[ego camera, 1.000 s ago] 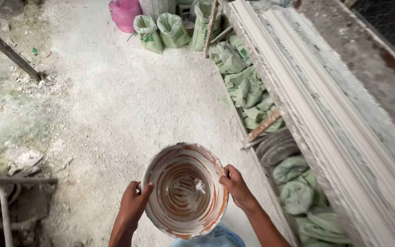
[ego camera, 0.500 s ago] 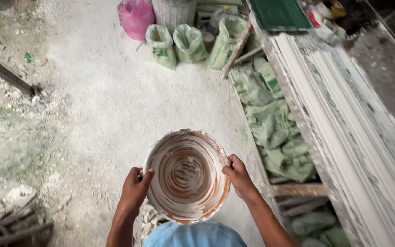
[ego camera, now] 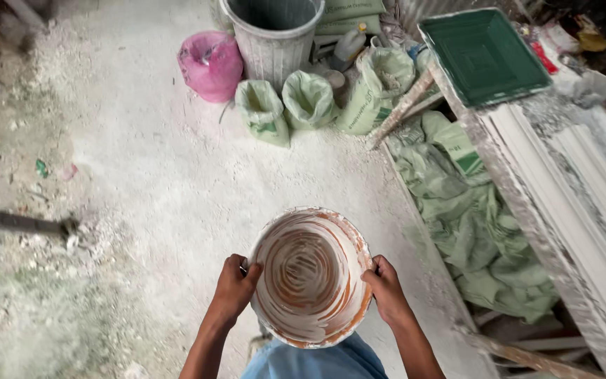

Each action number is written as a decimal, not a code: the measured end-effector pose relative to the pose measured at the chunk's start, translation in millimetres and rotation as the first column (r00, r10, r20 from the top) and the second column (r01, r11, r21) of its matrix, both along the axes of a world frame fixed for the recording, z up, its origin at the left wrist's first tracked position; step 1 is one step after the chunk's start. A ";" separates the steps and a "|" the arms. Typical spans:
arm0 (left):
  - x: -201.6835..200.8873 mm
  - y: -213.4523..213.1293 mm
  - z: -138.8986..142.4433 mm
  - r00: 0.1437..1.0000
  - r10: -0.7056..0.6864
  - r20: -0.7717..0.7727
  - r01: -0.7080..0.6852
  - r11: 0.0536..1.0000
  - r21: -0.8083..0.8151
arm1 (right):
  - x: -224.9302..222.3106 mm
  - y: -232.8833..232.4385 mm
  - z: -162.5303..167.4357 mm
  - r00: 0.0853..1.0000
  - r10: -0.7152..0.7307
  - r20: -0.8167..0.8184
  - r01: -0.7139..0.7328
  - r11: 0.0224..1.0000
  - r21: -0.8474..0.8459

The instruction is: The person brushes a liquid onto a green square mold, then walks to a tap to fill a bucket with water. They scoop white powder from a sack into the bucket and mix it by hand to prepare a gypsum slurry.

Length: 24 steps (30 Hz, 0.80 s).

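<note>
A round orange bowl (ego camera: 310, 277), smeared inside with white plaster streaks, was held between both hands above the white-dusted floor (ego camera: 163, 189), close in front of the person's body. The left hand (ego camera: 234, 289) clasped the bowl's left rim, its grip closed on the edge with the fingers curled over the lip. The right hand (ego camera: 387, 289) did the same on the right rim, thumb on the edge and fingers wrapped down the outside wall. The bowl sat squarely between the two grips, tilted a little so its inside faced the camera.

Toward the far edge of the floor stood a grey bin (ego camera: 273, 35), with a pink bag (ego camera: 210, 64) just to its left and small green sacks (ego camera: 285, 105) in front of it. More crumpled green sacks (ego camera: 471, 217) lay along the right edge of the floor, beside long white moulded strips (ego camera: 583, 196). A green square tray (ego camera: 484, 52) rested at the far end of those strips.

The bowl's underside was hidden, and the fingertips on its outer wall could not be made out. Both forearms were cut off by the lower edge of the view, as was the blue clothing (ego camera: 317, 359) beneath the bowl. A dark bar (ego camera: 15, 223) at the left edge ran out of view.
</note>
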<state>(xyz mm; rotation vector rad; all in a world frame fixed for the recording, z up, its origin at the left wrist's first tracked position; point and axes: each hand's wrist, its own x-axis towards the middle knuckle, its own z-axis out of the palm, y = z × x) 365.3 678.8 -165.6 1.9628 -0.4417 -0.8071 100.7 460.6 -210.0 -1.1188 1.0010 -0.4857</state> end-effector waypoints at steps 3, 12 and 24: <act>75.5 -39.6 -6.6 0.998 -0.055 0.000 0.055 0.997 0.050 | 67.1 -29.8 -18.7 0.999 -0.032 0.027 0.032 0.999 0.005; 273.9 -166.3 -24.1 0.988 -0.143 -0.062 0.151 0.973 0.176 | 262.2 -152.0 -38.2 0.988 -0.024 -0.154 0.019 0.999 -0.031; 484.6 -334.1 -66.7 0.872 -0.465 -0.152 0.483 0.868 0.119 | 409.1 -217.7 -63.8 0.915 -0.353 -0.195 0.352 0.935 -0.040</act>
